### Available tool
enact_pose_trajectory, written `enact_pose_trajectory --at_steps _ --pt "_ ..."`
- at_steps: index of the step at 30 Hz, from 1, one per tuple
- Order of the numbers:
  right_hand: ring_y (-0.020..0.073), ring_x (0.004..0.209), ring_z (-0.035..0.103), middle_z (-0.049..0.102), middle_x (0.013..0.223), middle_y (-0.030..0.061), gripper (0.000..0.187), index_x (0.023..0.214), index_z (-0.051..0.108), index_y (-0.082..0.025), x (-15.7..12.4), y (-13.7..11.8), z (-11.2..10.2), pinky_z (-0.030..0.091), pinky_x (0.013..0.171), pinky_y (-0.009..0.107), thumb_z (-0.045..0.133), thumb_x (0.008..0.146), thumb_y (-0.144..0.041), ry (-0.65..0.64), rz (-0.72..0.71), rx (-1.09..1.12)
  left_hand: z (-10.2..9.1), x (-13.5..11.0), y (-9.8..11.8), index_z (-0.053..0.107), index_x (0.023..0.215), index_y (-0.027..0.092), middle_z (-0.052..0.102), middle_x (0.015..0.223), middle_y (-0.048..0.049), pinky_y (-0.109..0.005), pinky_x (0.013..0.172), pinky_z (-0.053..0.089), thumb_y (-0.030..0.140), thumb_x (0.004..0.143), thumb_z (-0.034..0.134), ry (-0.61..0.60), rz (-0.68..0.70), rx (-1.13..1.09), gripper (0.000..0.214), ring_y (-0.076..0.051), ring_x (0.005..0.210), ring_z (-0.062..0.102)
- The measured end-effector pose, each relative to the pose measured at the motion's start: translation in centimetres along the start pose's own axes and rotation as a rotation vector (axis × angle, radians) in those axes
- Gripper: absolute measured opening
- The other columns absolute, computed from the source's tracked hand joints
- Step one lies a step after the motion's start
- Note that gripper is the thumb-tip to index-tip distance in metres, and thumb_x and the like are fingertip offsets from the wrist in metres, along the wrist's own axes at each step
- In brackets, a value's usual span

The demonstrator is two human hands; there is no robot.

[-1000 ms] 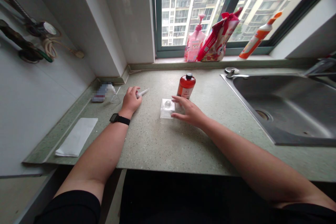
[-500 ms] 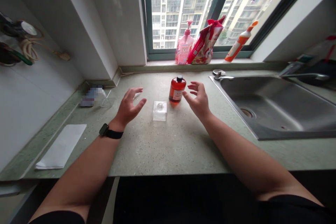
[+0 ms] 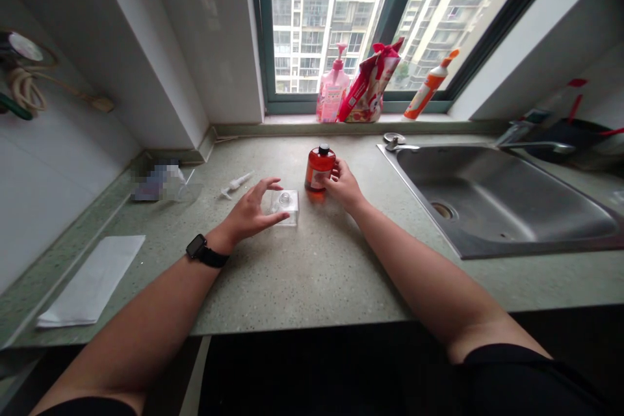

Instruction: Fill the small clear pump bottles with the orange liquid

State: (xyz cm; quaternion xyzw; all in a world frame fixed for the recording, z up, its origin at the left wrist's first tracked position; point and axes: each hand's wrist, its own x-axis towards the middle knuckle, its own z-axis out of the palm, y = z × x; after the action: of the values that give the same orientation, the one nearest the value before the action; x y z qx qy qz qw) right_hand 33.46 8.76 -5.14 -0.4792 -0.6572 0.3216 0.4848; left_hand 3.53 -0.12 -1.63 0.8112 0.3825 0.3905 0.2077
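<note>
Red bottle: the red bottle point(image 3: 319, 169) stands upright on the table point(image 3: 316, 273), black cap on. We take it as our landmark.
Right hand: our right hand point(image 3: 344, 183) is pressed to the bottle's right side. The grip is closed lightly round the body, fingers behind and thumb in front. We judge that this hold low on the side steadies the bottle on its base.
Left hand: our left hand point(image 3: 253, 211) is left of the bottle, at the clear box point(image 3: 285, 207). The grip is wide open, fingers spread and curved over the box's left half and holding nothing. We cannot tell if the tips touch it.
Clear box: it sits flat, just left of the bottle and a little nearer to us, close to it but apart.
Bottle contents: red-orange liquid, filled almost to the shoulder.
Box contents: one small round clear piece shows at the middle. We cannot tell if it is a knob or something inside.
Syringe: the syringe point(image 3: 236, 182) lies on its side, further left of the bottle.
Sink: the sink point(image 3: 487, 201) lies right of the bottle.
Sill: a pink pump bottle point(image 3: 332, 92) and a red pouch point(image 3: 368, 88) stand behind the bottle.
</note>
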Motion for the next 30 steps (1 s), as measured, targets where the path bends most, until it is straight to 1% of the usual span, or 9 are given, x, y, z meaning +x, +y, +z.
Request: enact_pose_trajectory --at_steps 7,12,15,18,22,24,26,28,30 --pt "0.0302 0.124 0.072 0.074 0.142 0.0141 0.070 0.142 0.060 -0.026 -1.0 -0.8 -1.0 0.058 0.111 0.055 0.082 0.080 -0.051 -0.055 0.002 -0.011 -1.1 -0.4 -0.8 0.051 0.153 0.030 0.074 0.137 -0.0109 -0.059 0.128 0.044 0.047 0.088 0.090 0.025 -0.041 0.056 0.078 -0.034 0.141 0.067" --pt "0.0303 0.129 0.071 0.073 0.142 0.0133 0.063 0.135 0.062 -0.027 -2.4 -2.0 -2.0 0.058 0.114 0.054 0.084 0.080 -0.049 -0.151 -0.002 0.007 -2.0 -0.6 -1.5 0.050 0.156 0.030 0.074 0.138 -0.0106 -0.060 0.130 0.041 0.049 0.087 0.091 0.013 -0.068 0.075 0.082 -0.035 0.145 0.065" --pt "0.0320 0.130 0.071 0.073 0.142 0.0125 0.065 0.132 0.062 -0.027 -2.9 -2.7 -2.3 0.057 0.116 0.056 0.089 0.077 -0.047 -0.218 0.000 0.038 -2.5 -0.6 -1.2 0.049 0.159 0.030 0.070 0.146 -0.0130 -0.061 0.131 0.041 0.055 0.085 0.091 -0.004 -0.052 0.104 0.089 -0.037 0.148 0.062" --pt "0.0346 0.132 0.071 0.073 0.142 0.0124 0.071 0.133 0.062 -0.028 -3.2 -3.5 -2.5 0.055 0.117 0.057 0.094 0.072 -0.047 -0.265 0.025 0.027 -2.8 -0.3 0.7 0.051 0.157 0.028 0.063 0.155 -0.0154 -0.060 0.129 0.044 0.061 0.090 0.086 0.042 -0.008 0.180 0.083 -0.037 0.148 0.059" --pt "0.0371 0.134 0.069 0.074 0.142 0.0130 0.074 0.133 0.064 -0.028 -3.3 -4.8 -3.1 0.052 0.119 0.058 0.097 0.071 -0.050 -0.304 0.022 -0.042 -2.0 1.3 4.5 0.055 0.151 0.025 0.067 0.148 -0.0147 -0.056 0.124 0.049 0.057 0.098 0.079 0.129 0.098 0.274 0.067 -0.034 0.140 0.063" --pt "0.0371 0.137 0.067 0.074 0.142 0.0123 0.070 0.133 0.066 -0.028 -3.1 -5.6 -3.9 0.049 0.122 0.059 0.094 0.074 -0.053 -0.352 -0.008 -0.073 -1.1 2.7 6.1 0.054 0.151 0.024 0.068 0.147 -0.0153 -0.056 0.123 0.050 0.056 0.098 0.078 0.087 0.128 0.319 0.067 -0.035 0.139 0.063" --pt "0.0358 0.140 0.065 0.074 0.145 0.0117 0.061 0.132 0.069 -0.029 -2.7 -6.6 -5.0 0.047 0.123 0.058 0.086 0.083 -0.061 -0.377 -0.011 -0.085 -0.1 4.2 7.1 0.053 0.152 0.022 0.068 0.148 -0.0171 -0.057 0.122 0.049 0.059 0.096 0.080 0.046 0.096 0.367 0.072 -0.038 0.140 0.063" --pt "0.0345 0.130 0.071 0.077 0.139 0.0139 0.055 0.125 0.073 -0.026 -2.2 -8.0 -6.3 0.054 0.113 0.056 0.076 0.089 -0.067 -0.289 -0.003 -0.103 0.8 5.6 7.7 0.056 0.149 0.019 0.068 0.147 -0.0187 -0.059 0.122 0.048 0.064 0.091 0.083 -0.011 0.027 0.417 0.078 -0.040 0.139 0.063" --pt "0.0302 0.110 0.075 0.081 0.121 0.0133 0.052 0.118 0.076 -0.024 -1.5 -9.9 -7.3 0.059 0.099 0.050 0.071 0.093 -0.069 -0.219 -0.044 -0.194 1.7 6.6 8.1 0.058 0.146 0.018 0.068 0.147 -0.0196 -0.064 0.125 0.043 0.067 0.089 0.085 -0.049 -0.027 0.469 0.080 -0.042 0.139 0.062"
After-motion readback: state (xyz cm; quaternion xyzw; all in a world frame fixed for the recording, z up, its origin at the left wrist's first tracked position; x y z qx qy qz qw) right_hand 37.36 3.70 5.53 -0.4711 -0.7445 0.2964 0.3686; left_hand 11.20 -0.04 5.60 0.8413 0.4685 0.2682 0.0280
